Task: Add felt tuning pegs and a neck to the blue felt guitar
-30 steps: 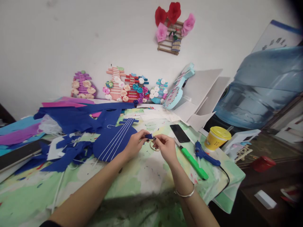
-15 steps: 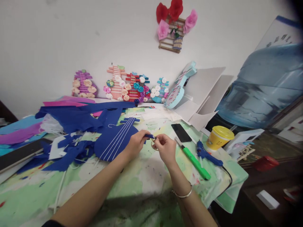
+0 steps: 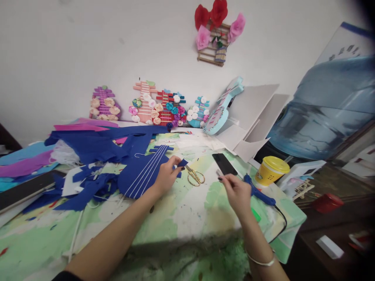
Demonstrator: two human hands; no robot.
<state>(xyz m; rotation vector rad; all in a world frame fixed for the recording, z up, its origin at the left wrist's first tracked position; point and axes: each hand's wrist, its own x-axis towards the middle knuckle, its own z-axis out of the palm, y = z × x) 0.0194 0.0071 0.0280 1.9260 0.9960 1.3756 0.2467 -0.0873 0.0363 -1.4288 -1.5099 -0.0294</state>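
Note:
My left hand [image 3: 168, 174] pinches a small dark blue piece [image 3: 183, 162] between thumb and fingers, just right of the blue lute-shaped board [image 3: 137, 173] with white strings. Gold-handled scissors [image 3: 195, 177] lie on the table beside that piece. My right hand [image 3: 236, 192] is over the green-handled tool [image 3: 256, 214], whose handle it mostly covers. The tool's pale tip shows by my right thumb and finger, which are closed; whether they grip it or something small is unclear. A black phone [image 3: 224, 164] lies just beyond this hand.
A blue glue gun [image 3: 260, 192] with its cord and a yellow lidded cup [image 3: 272, 170] are on the right. Blue fabric scraps [image 3: 90, 187] cover the left side. Decorated lute shapes [image 3: 165, 109] lean against the wall, and white boards [image 3: 247, 113] stand behind the phone.
My right hand has left my left hand and moved right, over the green-handled tool. The scissors are now uncovered. My left hand has shifted slightly left, still with the blue piece.

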